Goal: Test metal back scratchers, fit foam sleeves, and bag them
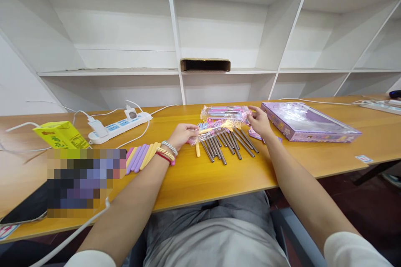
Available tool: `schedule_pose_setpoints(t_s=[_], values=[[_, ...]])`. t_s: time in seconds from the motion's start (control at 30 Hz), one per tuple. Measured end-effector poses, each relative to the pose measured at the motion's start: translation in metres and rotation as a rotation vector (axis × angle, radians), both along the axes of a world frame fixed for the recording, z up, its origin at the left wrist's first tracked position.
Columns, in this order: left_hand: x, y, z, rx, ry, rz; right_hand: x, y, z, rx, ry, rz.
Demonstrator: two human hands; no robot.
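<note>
My left hand (184,135) pinches one end of a clear plastic sleeve with a yellow back scratcher (227,124) in it, its claw-shaped head toward the right. At the other end, my right hand (260,121) has its fingers bent against the clear plastic. Under the sleeve lie several metal rods (222,155) with coloured claw heads, side by side, partly hidden by it. A yellow handle (197,150) sticks out beside them. Behind is a clear packet (224,111) of pink and blue pieces. Several purple, yellow and pink handles (143,156) lie in a row by my left wrist.
A purple box (308,127) with a clear window lies at the right. Left are a white power strip (120,127) with cables, a yellow-green carton (62,135) and a dark tablet-like device (28,204), near a blurred patch. White shelves hold a cardboard box (205,65).
</note>
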State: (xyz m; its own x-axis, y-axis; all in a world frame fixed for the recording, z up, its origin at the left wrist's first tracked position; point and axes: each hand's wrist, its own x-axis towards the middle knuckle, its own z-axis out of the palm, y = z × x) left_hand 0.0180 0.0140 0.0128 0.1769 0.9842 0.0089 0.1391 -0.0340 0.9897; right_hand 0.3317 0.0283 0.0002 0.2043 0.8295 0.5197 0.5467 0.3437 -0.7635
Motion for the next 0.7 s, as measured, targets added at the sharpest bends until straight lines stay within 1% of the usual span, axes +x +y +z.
schedule_pose_setpoints(t_s=[0.17, 0.33, 0.47, 0.7], values=[[-0.0004, -0.0006, 0.0008, -0.005, -0.017, -0.033, 0.0078, 0.0023, -0.0009, 0.034, -0.080, -0.010], [-0.0001, -0.0017, 0.0021, -0.001, -0.018, -0.041, 0.0058, -0.0008, -0.0006, 0.039, -0.104, -0.048], [0.0002, -0.0027, 0.0023, 0.003, -0.016, -0.053, 0.0029, -0.0011, -0.0010, 0.109, -0.143, -0.128], [0.0011, -0.0060, 0.0055, 0.006, 0.006, -0.079, 0.0037, 0.0022, -0.0026, 0.135, -0.089, -0.168]])
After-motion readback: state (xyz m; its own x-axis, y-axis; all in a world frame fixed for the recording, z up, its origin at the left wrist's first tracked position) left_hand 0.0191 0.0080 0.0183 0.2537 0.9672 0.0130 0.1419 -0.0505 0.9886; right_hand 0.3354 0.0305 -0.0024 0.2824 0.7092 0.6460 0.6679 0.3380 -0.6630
